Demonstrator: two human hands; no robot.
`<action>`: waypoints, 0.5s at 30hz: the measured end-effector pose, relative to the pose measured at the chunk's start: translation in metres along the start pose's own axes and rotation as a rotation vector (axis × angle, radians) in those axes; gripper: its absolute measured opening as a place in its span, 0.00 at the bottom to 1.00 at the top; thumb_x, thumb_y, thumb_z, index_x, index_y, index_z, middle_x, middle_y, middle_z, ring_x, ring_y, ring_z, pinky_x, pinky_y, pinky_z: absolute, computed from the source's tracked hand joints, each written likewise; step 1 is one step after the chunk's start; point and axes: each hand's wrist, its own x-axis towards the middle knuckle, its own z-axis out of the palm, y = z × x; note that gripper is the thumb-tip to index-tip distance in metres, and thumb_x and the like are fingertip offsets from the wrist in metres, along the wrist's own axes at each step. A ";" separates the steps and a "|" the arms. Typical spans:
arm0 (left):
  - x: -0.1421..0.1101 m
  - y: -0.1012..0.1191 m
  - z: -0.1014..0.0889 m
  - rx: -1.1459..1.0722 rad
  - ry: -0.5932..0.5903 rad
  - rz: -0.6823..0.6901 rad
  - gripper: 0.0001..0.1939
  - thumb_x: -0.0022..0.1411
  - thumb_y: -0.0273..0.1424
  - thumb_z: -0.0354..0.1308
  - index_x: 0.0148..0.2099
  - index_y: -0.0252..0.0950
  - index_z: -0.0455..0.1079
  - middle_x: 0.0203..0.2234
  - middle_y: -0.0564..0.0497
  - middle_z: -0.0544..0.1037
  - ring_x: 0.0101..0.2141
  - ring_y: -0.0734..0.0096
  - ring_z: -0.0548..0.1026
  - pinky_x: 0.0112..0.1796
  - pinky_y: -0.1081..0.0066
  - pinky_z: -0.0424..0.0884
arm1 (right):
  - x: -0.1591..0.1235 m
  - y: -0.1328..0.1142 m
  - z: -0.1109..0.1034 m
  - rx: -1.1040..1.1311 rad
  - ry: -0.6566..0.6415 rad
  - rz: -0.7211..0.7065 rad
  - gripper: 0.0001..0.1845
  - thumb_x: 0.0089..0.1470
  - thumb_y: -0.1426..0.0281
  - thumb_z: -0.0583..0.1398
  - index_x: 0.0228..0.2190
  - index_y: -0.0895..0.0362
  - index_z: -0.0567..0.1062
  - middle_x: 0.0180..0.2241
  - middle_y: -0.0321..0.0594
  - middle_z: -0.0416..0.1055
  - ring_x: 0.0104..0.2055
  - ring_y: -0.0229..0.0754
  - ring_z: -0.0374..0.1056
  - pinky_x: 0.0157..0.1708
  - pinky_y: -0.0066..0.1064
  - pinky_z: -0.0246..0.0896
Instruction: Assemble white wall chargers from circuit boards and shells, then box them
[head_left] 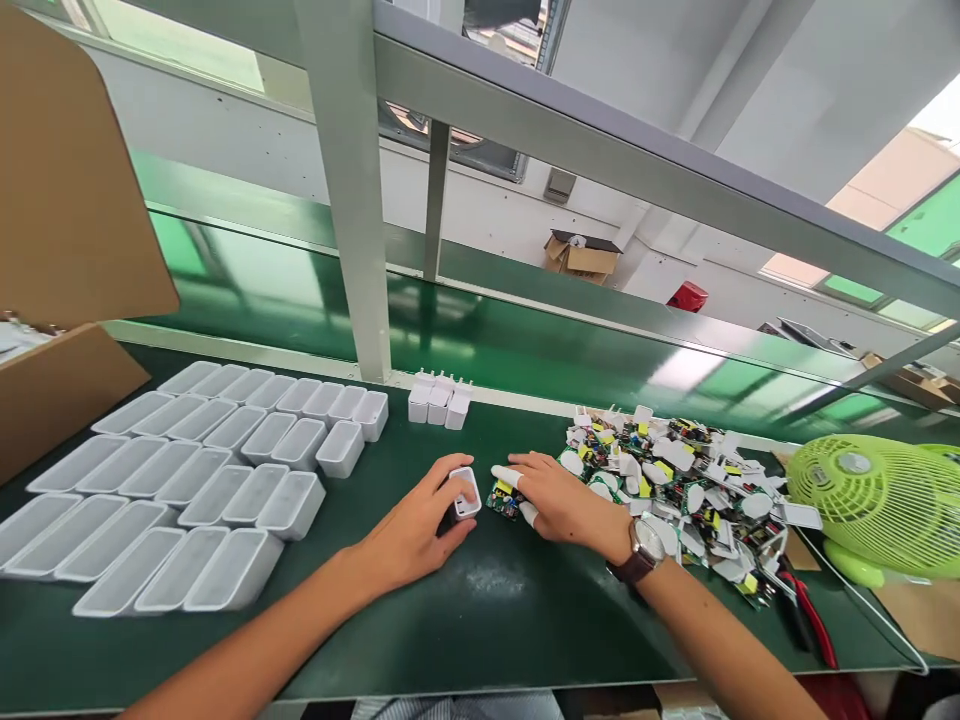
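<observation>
My left hand (420, 522) is closed around a small white plastic charger case (468, 496), with the thumb and fingers on its sides. An opening shows in the end facing me. Just to the right, my right hand (559, 500), with white covers on some fingertips, has its fingers on a small circuit board (502, 502) with yellow and dark parts. The board is low over the green bench top (480, 620), partly hidden by the fingers. Beyond the hands stand several white chargers (439, 402) with plug pins up.
Rows of open white cases (232, 568) cover the left side. A heap of circuit boards with white pieces (675, 470) lies at right, near red-handled pliers (814, 620) and a green fan (862, 500). A cardboard box (67, 390) stands far left; a metal post (349, 200) rises behind.
</observation>
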 end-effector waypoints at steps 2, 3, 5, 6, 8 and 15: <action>0.000 -0.002 0.001 -0.054 0.048 -0.037 0.20 0.64 0.28 0.59 0.57 0.41 0.62 0.62 0.41 0.64 0.50 0.60 0.76 0.48 0.61 0.78 | 0.005 0.000 0.010 0.055 0.071 0.050 0.30 0.54 0.79 0.62 0.58 0.59 0.68 0.49 0.50 0.75 0.53 0.52 0.69 0.58 0.49 0.61; 0.000 -0.003 0.001 -0.073 0.062 -0.054 0.27 0.62 0.28 0.61 0.61 0.41 0.59 0.61 0.40 0.65 0.55 0.56 0.74 0.53 0.58 0.76 | 0.006 -0.001 0.013 0.077 0.108 0.079 0.28 0.55 0.75 0.63 0.57 0.59 0.68 0.46 0.49 0.75 0.50 0.51 0.70 0.56 0.49 0.63; 0.000 -0.003 -0.001 -0.101 0.046 -0.095 0.37 0.61 0.29 0.64 0.68 0.42 0.53 0.61 0.40 0.64 0.60 0.53 0.69 0.59 0.53 0.71 | 0.004 -0.004 0.020 0.114 0.163 0.118 0.27 0.55 0.71 0.65 0.56 0.59 0.69 0.47 0.49 0.74 0.50 0.53 0.69 0.52 0.48 0.66; 0.000 -0.003 -0.002 -0.115 0.023 -0.119 0.40 0.60 0.29 0.65 0.69 0.43 0.50 0.62 0.40 0.63 0.61 0.52 0.68 0.60 0.52 0.69 | 0.002 -0.007 0.024 0.130 0.181 0.122 0.28 0.55 0.72 0.65 0.57 0.59 0.68 0.49 0.50 0.73 0.51 0.53 0.69 0.51 0.47 0.67; 0.000 -0.002 -0.005 -0.152 -0.021 -0.148 0.45 0.59 0.29 0.66 0.72 0.44 0.46 0.64 0.40 0.61 0.62 0.51 0.67 0.62 0.51 0.68 | -0.002 -0.011 0.032 0.166 0.230 0.098 0.29 0.54 0.75 0.62 0.57 0.58 0.67 0.51 0.50 0.72 0.52 0.53 0.68 0.50 0.46 0.68; 0.005 -0.003 -0.001 -0.165 0.060 -0.179 0.38 0.64 0.27 0.60 0.71 0.43 0.48 0.56 0.42 0.70 0.54 0.57 0.73 0.57 0.53 0.72 | -0.008 -0.013 0.039 0.358 0.591 0.097 0.30 0.57 0.77 0.58 0.60 0.53 0.64 0.50 0.49 0.71 0.51 0.51 0.69 0.49 0.47 0.72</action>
